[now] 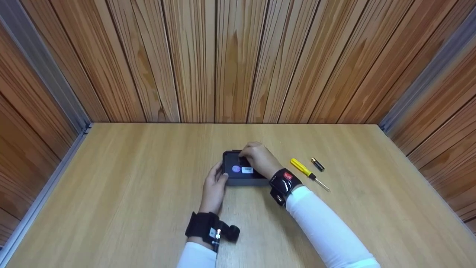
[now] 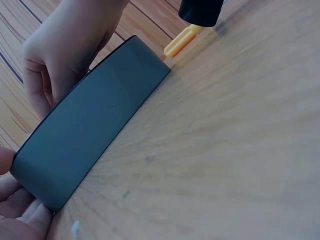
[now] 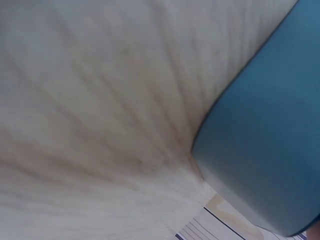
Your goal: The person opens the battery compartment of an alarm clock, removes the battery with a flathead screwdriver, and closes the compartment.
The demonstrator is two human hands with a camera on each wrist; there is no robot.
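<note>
A dark grey box-shaped device [image 1: 245,182] lies on the table, with a round purple sticker [image 1: 236,169] and a white label [image 1: 247,170] on its upper face. My left hand [image 1: 214,188] grips its left end, thumb at the near corner. Over the upper face, my right hand [image 1: 261,159] has its fingers bent down onto the device; whatever may be between the fingertips is hidden. In the left wrist view the device's long side [image 2: 95,120] shows, with the right hand [image 2: 75,45] behind it. The right wrist view shows mostly the device's end [image 3: 260,130].
To the right of the device lie a yellow-handled screwdriver [image 1: 303,167], its tip towards the near right, and a black and gold battery [image 1: 317,164]. Wood-panelled walls [image 1: 234,63] stand behind and at both sides of the wooden table [image 1: 141,186].
</note>
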